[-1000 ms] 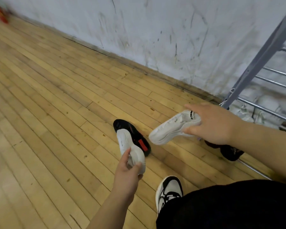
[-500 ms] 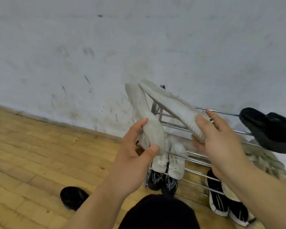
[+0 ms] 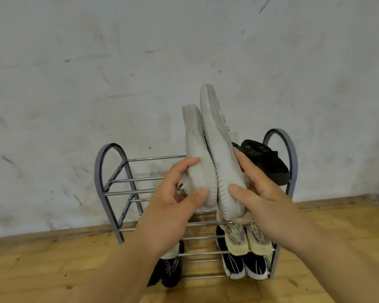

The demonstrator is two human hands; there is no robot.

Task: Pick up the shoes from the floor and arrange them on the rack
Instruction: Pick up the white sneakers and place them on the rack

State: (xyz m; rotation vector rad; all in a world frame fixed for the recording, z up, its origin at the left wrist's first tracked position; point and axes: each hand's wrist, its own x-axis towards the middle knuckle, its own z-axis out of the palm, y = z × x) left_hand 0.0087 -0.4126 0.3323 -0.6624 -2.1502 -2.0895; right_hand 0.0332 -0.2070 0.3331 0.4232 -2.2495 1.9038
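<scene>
- One view: wide-angle head cam, worn by the person.
- It faces forward and slightly down, roughly square-on to the rack [image 3: 100, 171], which stands against the wall [image 3: 96, 62].
- The wall fills the upper two thirds, with a strip of floor [image 3: 31, 270] along the bottom. The floor line sits higher on the right.
- Close range: left hand [image 3: 169, 215] and right hand [image 3: 269, 206] are centre frame with the pair of white shoes [image 3: 219, 154]. Both forearms enter from the bottom edge.
- The rack is just behind the hands, with both end arches in frame.
</scene>
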